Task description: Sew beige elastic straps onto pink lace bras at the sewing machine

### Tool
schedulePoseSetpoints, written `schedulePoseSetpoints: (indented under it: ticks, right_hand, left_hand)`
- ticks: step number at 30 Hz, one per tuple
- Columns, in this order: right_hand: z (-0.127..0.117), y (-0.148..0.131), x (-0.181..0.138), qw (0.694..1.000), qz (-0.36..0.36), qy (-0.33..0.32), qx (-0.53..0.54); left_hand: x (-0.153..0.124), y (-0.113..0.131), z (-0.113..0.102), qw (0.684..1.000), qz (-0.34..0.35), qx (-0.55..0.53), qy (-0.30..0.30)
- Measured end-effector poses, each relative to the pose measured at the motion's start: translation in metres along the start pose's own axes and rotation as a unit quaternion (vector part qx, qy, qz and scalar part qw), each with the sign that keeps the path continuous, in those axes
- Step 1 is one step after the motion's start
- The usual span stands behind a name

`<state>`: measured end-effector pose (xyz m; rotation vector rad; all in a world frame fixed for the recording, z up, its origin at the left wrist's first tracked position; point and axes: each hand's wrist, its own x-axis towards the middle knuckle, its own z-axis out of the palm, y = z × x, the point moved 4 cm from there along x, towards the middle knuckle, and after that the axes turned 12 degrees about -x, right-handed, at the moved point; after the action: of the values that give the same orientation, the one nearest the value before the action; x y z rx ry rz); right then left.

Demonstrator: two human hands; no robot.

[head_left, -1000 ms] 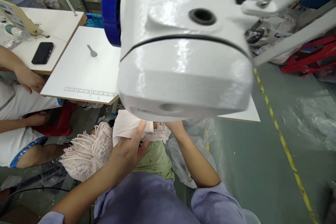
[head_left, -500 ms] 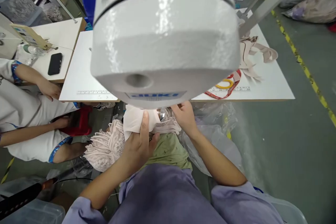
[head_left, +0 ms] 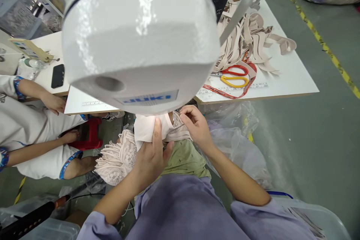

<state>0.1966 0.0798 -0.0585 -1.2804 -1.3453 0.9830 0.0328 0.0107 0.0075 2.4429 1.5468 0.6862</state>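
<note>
My left hand (head_left: 150, 155) holds a pale pink piece of fabric (head_left: 145, 129) below the sewing machine head (head_left: 137, 56). Its index finger lies stretched over the cloth, the thumb stands apart, and the other fingers are partly hidden by the fabric. To the right, my right hand (head_left: 197, 127) pinches near the edge of pale lace fabric (head_left: 178, 124), with thumb and forefinger together. A curved metal part shows between the hands. The machine head hides the needle area. A bundle of lace pieces (head_left: 116, 159) hangs left of my left hand.
On the white table (head_left: 292, 78) at right lie pale fabric strips (head_left: 244, 41), scissors (head_left: 234, 77) with red and yellow handles, and a red tape measure (head_left: 218, 90). A co-worker's hand (head_left: 54, 103) is at left, near a phone (head_left: 57, 76). Plastic bags (head_left: 239, 146) hang at right.
The view has shifted, so the machine head appears further left and more strips and the scissors show. My right hand's fingertips have come out from beneath the head. The left hand stays on the fabric.
</note>
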Motion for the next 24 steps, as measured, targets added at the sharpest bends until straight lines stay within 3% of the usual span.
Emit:
schedulePoseSetpoints:
  ticks: [6, 13, 16, 18, 21, 24]
  right_hand:
    - [0.000, -0.007, -0.008, 1.000, -0.019, 0.002, -0.017]
    - [0.003, -0.027, -0.015, 0.980, -0.114, 0.016, -0.162]
    - [0.008, -0.027, -0.024, 0.981, -0.081, 0.000, -0.174]
    - [0.009, -0.024, -0.035, 0.991, -0.028, -0.037, -0.128]
    - [0.006, -0.021, -0.055, 0.993, 0.058, -0.098, -0.010]
    - [-0.008, -0.022, -0.072, 0.992, 0.085, -0.094, 0.025]
  left_hand:
    - [-0.003, -0.001, 0.005, 1.000, 0.001, -0.013, -0.009]
    - [-0.004, -0.007, 0.010, 0.999, -0.005, -0.036, 0.000]
    - [-0.009, 0.002, 0.015, 1.000, 0.012, -0.004, 0.021]
    - [-0.017, 0.015, 0.021, 0.999, 0.031, 0.010, 0.017]
    - [-0.037, 0.038, 0.031, 0.998, 0.038, -0.037, -0.028]
    - [-0.054, 0.049, 0.038, 0.979, -0.006, -0.173, -0.107]
